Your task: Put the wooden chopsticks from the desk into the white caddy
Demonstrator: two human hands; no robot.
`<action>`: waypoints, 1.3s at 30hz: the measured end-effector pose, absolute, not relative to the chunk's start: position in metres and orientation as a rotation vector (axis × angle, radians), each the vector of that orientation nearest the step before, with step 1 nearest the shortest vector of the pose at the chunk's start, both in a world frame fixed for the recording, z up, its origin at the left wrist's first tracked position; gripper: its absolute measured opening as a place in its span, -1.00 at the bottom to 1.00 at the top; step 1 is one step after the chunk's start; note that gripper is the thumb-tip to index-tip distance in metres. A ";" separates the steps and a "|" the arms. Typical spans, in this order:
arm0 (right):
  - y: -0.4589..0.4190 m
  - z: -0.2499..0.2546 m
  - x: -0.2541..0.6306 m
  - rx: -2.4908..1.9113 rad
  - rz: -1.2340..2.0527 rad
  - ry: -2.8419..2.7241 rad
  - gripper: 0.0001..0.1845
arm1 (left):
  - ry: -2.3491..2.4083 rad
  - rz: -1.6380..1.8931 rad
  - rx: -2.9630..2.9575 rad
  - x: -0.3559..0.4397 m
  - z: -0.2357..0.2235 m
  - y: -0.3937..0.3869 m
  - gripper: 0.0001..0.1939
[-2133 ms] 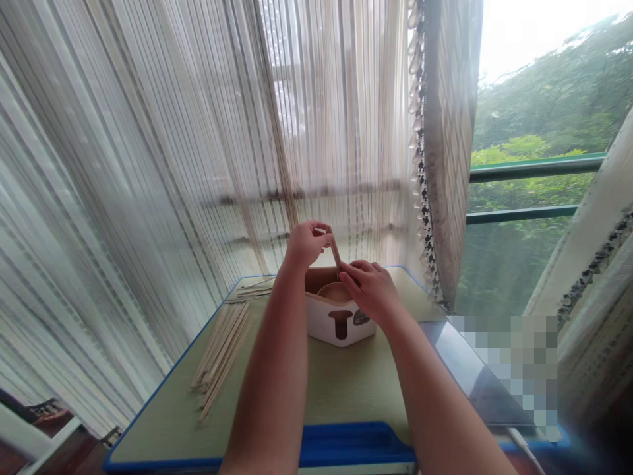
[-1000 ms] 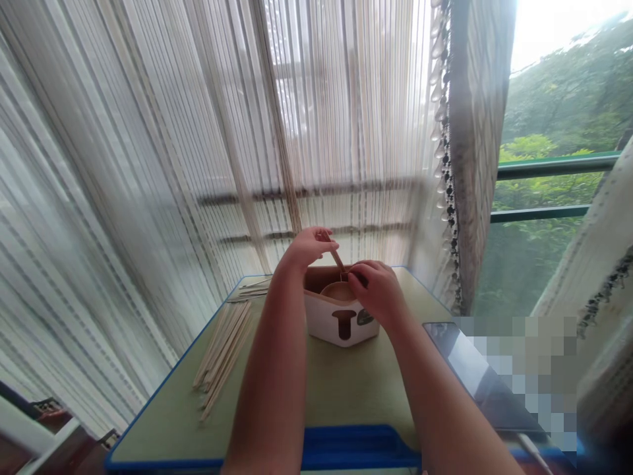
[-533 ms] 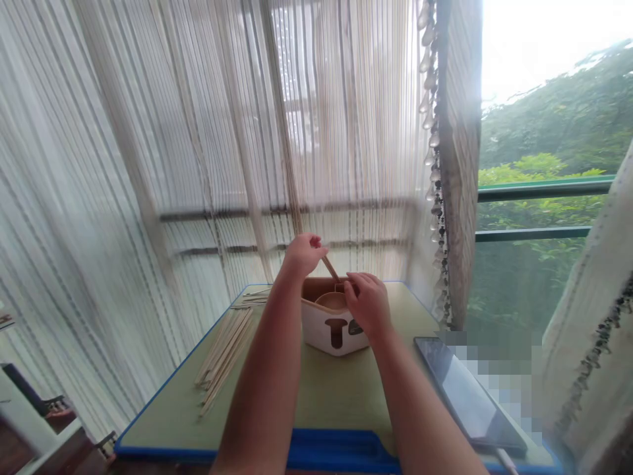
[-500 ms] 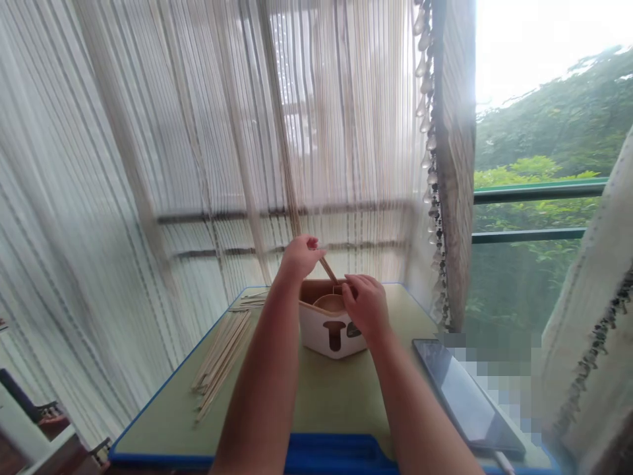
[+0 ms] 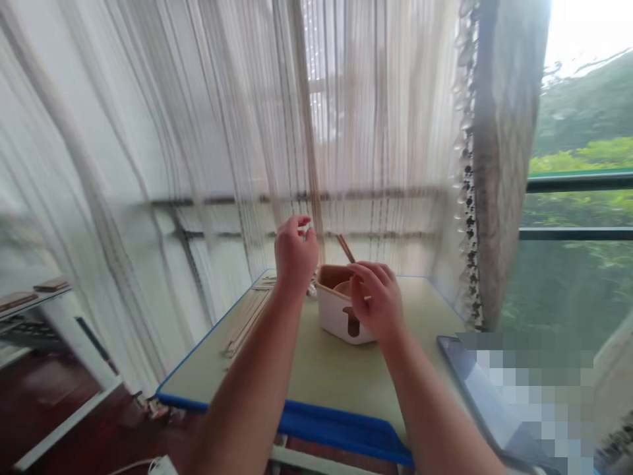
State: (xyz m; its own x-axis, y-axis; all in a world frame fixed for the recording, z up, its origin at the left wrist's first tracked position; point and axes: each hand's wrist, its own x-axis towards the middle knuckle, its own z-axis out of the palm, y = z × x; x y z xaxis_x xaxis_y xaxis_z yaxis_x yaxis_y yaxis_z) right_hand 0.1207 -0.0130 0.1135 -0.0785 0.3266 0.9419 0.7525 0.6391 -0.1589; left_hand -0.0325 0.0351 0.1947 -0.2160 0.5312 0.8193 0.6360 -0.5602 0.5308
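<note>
Hands were apart: the left hand (image 5: 295,254) was raised, loosely curled and holding nothing visible, just left of a white plastic box (image 5: 337,320). The right hand (image 5: 376,302) curled over the box's rim; whether it gripped anything was unclear. Wooden sticks (image 5: 345,249) leaned tilted inside the box, and more sticks (image 5: 246,322) lay on the green table (image 5: 321,376), left of it.

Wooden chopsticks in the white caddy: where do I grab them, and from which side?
Pinch the upper ends of the wooden chopsticks from above left: they tilt that way out of the white caddy, toward your left hand, and your right hand blocks the other side.
</note>
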 end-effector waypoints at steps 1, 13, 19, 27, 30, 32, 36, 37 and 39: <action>-0.016 0.112 0.116 -0.852 -0.443 -1.681 -0.70 | -1.487 -1.865 -1.882 -0.043 0.182 0.034 -0.79; -0.018 0.042 0.035 -0.693 -0.138 -2.475 -0.61 | -1.758 -1.544 -2.044 -0.140 0.026 -0.010 -0.76; -0.005 0.027 0.035 -0.831 0.078 -2.653 -0.62 | -1.741 -1.864 -1.937 -0.133 0.030 -0.014 -0.77; -0.020 0.027 0.025 -0.911 0.018 -2.611 -0.63 | -1.807 -1.919 -1.919 -0.134 0.026 -0.010 -0.72; -0.025 0.033 0.023 -1.043 -0.037 -2.600 -0.69 | -1.881 -2.011 -1.834 -0.135 0.026 -0.009 -0.65; -0.027 0.036 0.024 -1.164 -0.101 -2.579 -0.69 | -1.923 -2.062 -1.774 -0.137 0.027 -0.009 -0.58; -0.026 0.036 0.027 -1.434 -0.109 -2.507 -0.74 | -1.928 -2.057 -1.746 -0.140 0.026 -0.007 -0.57; -0.024 0.036 0.028 -1.532 -0.064 -2.483 -0.75 | -1.926 -2.044 -1.755 -0.140 0.025 -0.007 -0.59; -0.019 0.035 0.031 -1.722 0.041 -2.437 -0.74 | -1.909 -2.041 -1.780 -0.140 0.025 -0.007 -0.63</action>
State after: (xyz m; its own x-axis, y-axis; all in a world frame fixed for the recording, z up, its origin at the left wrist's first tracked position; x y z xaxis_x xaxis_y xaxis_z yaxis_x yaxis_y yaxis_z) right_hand 0.0314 -0.0192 0.0350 -0.3258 0.9388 0.1120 0.9345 0.3377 -0.1123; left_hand -0.1400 -0.0068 0.0247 -0.4123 0.7198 0.5584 0.5093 -0.3261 0.7964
